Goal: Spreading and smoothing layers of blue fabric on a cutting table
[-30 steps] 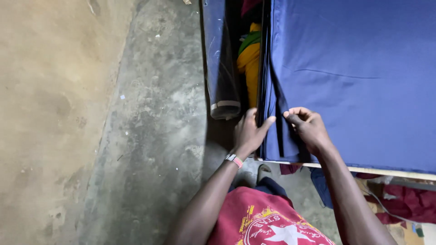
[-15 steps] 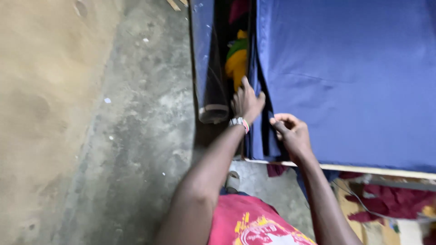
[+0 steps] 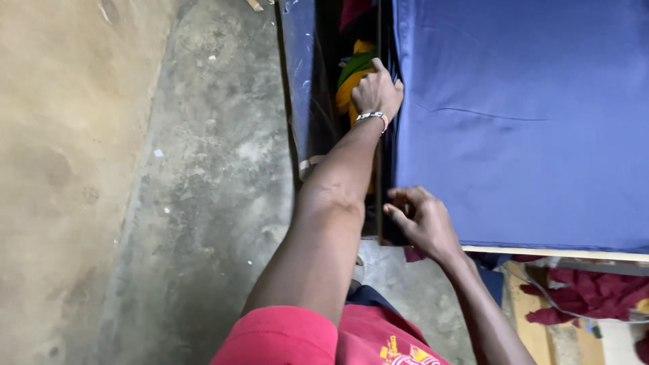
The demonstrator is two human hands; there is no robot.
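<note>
Along the left edge of the bed, from my head camera, my left hand [image 3: 376, 91] is pushed well up the gap between the mattress side and a dark blue panel [image 3: 299, 74] that stands beside it. The fingers are curled down over the edge of the blue sheet [image 3: 520, 115], gripping or pressing the fabric at the mattress side; I cannot tell whether they close on a fold or just push. There's a beaded band on that wrist. Right under the hand, down in the gap, sit bunched yellow and green cloths [image 3: 351, 81], with something red further up.

Nearer the foot corner, my right hand [image 3: 422, 220] is pinching the sheet's edge, thumb against curled fingers, right where the blue fabric drops over the mattress side. The sheet lies spread over the top of the bed, mostly smooth, with one faint crease across the middle.

Below the corner I see a pale strip of bed frame, dark red fabric [image 3: 588, 294] heaped beyond it, and bare concrete floor [image 3: 196, 182] to the left.

Risks, as I judge them: the gap is tight and dark, so my left hand could snag the sheet on the frame or drag those loose cloths along. If the right pinch slips, the corner could pop loose, and uneven pulling between the two hands would wrinkle the top.
</note>
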